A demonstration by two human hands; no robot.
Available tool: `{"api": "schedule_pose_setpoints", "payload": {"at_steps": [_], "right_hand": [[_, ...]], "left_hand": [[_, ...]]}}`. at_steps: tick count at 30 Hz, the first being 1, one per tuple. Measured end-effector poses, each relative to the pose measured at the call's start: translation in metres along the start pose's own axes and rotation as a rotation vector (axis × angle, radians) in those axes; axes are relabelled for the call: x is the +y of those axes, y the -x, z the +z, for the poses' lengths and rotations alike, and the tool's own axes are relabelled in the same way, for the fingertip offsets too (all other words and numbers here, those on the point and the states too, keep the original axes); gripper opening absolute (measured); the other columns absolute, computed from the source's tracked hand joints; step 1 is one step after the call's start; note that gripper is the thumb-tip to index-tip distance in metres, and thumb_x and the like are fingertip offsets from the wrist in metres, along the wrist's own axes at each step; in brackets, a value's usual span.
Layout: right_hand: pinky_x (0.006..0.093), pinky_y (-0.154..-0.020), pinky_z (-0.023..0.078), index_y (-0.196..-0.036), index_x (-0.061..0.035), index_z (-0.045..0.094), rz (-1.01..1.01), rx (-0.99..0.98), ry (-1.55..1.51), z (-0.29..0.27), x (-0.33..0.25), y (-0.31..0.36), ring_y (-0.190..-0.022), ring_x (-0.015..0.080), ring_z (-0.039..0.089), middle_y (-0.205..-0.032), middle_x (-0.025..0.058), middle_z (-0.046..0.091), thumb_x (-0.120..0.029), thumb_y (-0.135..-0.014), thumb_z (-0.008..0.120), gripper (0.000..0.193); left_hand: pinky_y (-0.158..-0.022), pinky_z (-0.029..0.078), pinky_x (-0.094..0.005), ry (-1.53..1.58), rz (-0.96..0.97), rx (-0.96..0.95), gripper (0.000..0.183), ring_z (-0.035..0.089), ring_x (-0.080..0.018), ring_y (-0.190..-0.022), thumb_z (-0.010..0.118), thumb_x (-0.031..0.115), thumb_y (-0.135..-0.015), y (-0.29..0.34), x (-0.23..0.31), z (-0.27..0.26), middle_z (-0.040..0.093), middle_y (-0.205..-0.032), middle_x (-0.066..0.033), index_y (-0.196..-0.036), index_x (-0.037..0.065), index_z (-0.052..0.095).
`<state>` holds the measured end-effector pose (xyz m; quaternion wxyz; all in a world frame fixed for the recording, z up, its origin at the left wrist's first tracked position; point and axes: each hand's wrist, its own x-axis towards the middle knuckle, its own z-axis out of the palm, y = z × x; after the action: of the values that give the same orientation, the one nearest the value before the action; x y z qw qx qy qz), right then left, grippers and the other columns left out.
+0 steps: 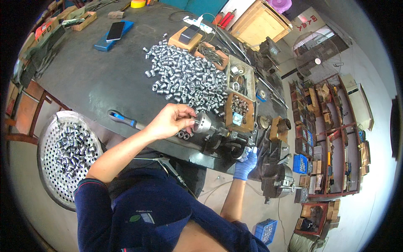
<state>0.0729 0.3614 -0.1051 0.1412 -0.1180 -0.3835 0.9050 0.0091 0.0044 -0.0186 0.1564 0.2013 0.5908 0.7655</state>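
Note:
My bare left hand (174, 120) is pinched at the face of a silver conical chuck (203, 123). What sits between its fingertips is too small and covered to make out. The chuck belongs to a dark bench spindle (220, 131) fixed along the table's near edge. At the spindle's other end, my right hand (246, 164), in a blue and white glove, is closed around a dark round handwheel (237, 153). A few silver fittings (184, 135) lie under my left hand. Behind it spreads a large heap of the same short metal fittings (184, 75).
A perforated round metal tray (48, 151) with more fittings stands at left. A blue-black-handled tool (122, 119) lies left of the chuck. Beyond are a parts box (231, 122), a grey bin (251, 80) and a phone (115, 31). A bench vise (277, 180) stands at right.

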Motion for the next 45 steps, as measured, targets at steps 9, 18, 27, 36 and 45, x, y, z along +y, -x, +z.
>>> {"api": "schedule_pose_setpoints", "payload": {"at_steps": [9, 18, 27, 36, 45], "right_hand": [[0.0184, -0.033, 0.031, -0.079, 0.0015, 0.058, -0.110, -0.074, 0.150, 0.026, -0.034, 0.036, -0.038, 0.0076, 0.039, -0.052, 0.0058, 0.051, -0.032, -0.087, 0.053, 0.034], [0.0184, -0.032, 0.030, -0.080, 0.0025, 0.059, -0.117, -0.153, 0.143, 0.029, -0.045, 0.030, -0.037, 0.0072, 0.036, -0.051, 0.0042, 0.049, -0.034, -0.089, 0.047, 0.039], [0.0191, -0.031, 0.028, -0.080, 0.0021, 0.059, -0.133, -0.291, 0.072, 0.076, -0.070, -0.020, -0.035, 0.0081, 0.031, -0.049, 0.0032, 0.044, -0.036, -0.091, 0.042, 0.043], [0.0224, -0.035, 0.034, -0.075, -0.0045, 0.059, 0.073, -0.156, 0.102, 0.006, -0.023, -0.106, -0.038, 0.0121, 0.045, -0.053, 0.0023, 0.053, -0.039, -0.087, 0.049, 0.038], [0.0215, -0.032, 0.032, -0.084, -0.0046, 0.056, 0.104, 0.076, 0.030, 0.003, -0.011, 0.002, -0.042, 0.0097, 0.047, -0.058, 0.0021, 0.055, -0.034, -0.088, 0.049, 0.031]], "left_hand": [[-0.067, 0.047, -0.0241, -0.073, 0.041, -0.080, 0.015, 0.059, -0.0117, -0.071, 0.054, -0.006, -0.080, -0.005, 0.005, -0.007, 0.060, -0.080, -0.0075, -0.095, -0.006, 0.053], [-0.069, 0.047, -0.0248, -0.024, -0.008, -0.044, 0.017, 0.059, -0.0119, -0.073, 0.055, -0.008, -0.079, -0.004, 0.002, -0.003, 0.060, -0.080, -0.0073, -0.095, -0.004, 0.053], [-0.071, 0.047, -0.0264, -0.249, 0.083, -0.020, 0.020, 0.060, -0.0145, -0.076, 0.060, -0.007, -0.073, -0.002, 0.007, -0.002, 0.061, -0.081, -0.0075, -0.092, -0.002, 0.057], [-0.071, 0.046, -0.0278, -0.465, 0.247, 0.006, 0.021, 0.060, -0.0157, -0.078, 0.066, -0.002, -0.067, -0.005, 0.016, -0.002, 0.063, -0.082, -0.0088, -0.087, 0.000, 0.061], [-0.075, 0.045, -0.0266, -0.261, 0.067, 0.048, 0.021, 0.057, -0.0109, -0.080, 0.065, -0.003, -0.070, -0.003, 0.006, -0.003, 0.062, -0.084, -0.0059, -0.090, -0.001, 0.061]]}}
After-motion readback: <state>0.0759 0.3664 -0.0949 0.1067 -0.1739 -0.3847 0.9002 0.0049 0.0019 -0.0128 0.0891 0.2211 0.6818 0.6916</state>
